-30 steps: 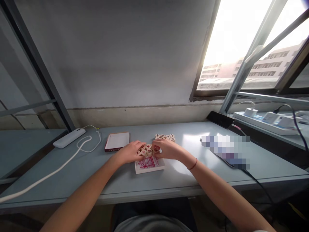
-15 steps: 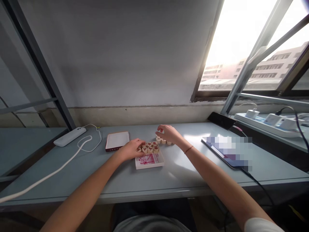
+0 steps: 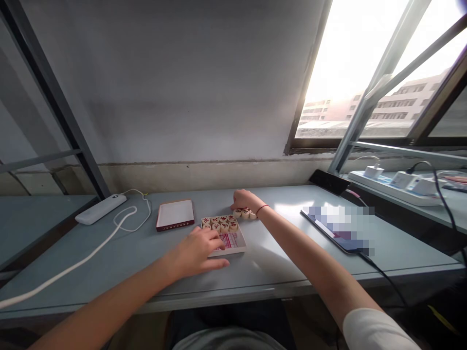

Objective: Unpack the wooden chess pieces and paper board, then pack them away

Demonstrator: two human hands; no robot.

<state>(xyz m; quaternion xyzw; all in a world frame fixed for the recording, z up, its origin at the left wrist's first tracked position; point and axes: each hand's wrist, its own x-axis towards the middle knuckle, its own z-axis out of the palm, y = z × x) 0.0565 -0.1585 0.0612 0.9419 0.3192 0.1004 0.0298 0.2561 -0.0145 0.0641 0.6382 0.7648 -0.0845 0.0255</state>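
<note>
Red-marked round Chinese chess pieces (image 3: 223, 226) stand in two rows in the back half of a shallow white box (image 3: 239, 242). Pink lines show on the box's bare floor at the front. My left hand (image 3: 199, 247) reaches over the box's front left corner, fingers spread, with nothing seen in it. Just behind the box's back right corner, my right hand (image 3: 245, 199) is curled with its fingertips pointing down. What those fingers hold, if anything, is hidden. Several more chess pieces (image 3: 245, 214) sit on the desk below that hand.
The red-sided box lid (image 3: 175, 215) lies left of the box. A white power bank (image 3: 100, 209) and its cable (image 3: 91, 250) are at the far left. To the right lie a tablet (image 3: 328, 231), a black phone (image 3: 328, 182) and a power strip (image 3: 396, 188) with plugs.
My left hand has drawn back from the side of the piece rows toward the box's front and spread its fingers. My right hand has moved slightly left and curled downward.
</note>
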